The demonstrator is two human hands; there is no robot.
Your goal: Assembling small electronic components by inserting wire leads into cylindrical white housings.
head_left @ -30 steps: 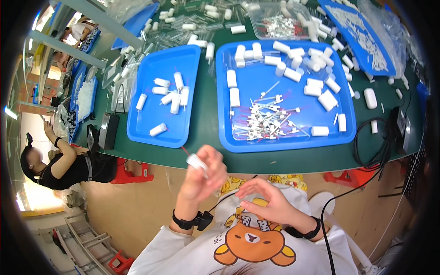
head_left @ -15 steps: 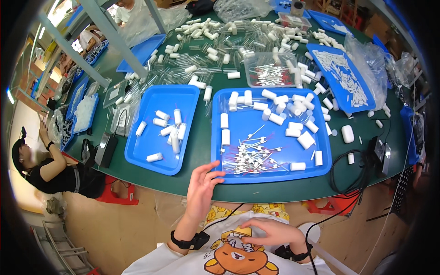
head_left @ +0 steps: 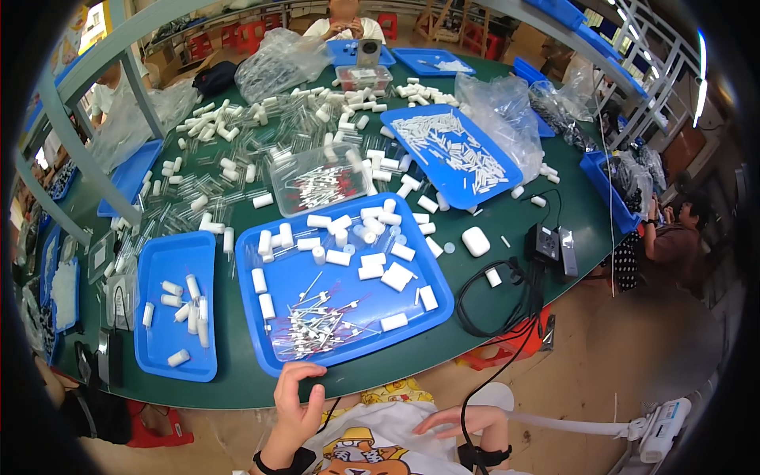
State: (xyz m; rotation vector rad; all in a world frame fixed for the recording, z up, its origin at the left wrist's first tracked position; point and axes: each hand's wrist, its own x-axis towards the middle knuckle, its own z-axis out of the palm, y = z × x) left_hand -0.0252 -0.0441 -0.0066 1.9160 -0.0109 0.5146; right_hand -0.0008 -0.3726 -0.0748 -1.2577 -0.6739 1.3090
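Observation:
My left hand (head_left: pixel 299 402) is by the near left corner of a large blue tray (head_left: pixel 360 294), its fingers bent, the thumb apart, and nothing visible in it. Its fingertips are at the tray's rim; whether they touch it I cannot tell. My right hand (head_left: pixel 455 419) rests in front of my shirt, fingers stretched out and empty. Inside the large tray, white cylinders (head_left: pixel 397 276) lie around a heap of thin white sticks with fine red wires (head_left: pixel 313 328). A smaller blue tray (head_left: pixel 162 269) on the left holds several white cylinders with short leads (head_left: pixel 203 332).
Behind the large tray stands a clear plastic box (head_left: pixel 279 184) of red and white pieces. A tilted blue tray (head_left: pixel 513 169) of small white tubes lies to its right. Black cables (head_left: pixel 475 313) and a white rounded case (head_left: pixel 475 241) are on the right. A person (head_left: pixel 346 28) sits across the table.
My view has turned right, so the table has shifted left. My left hand has come down slightly, its fingers more bent. My right hand stays at my shirt.

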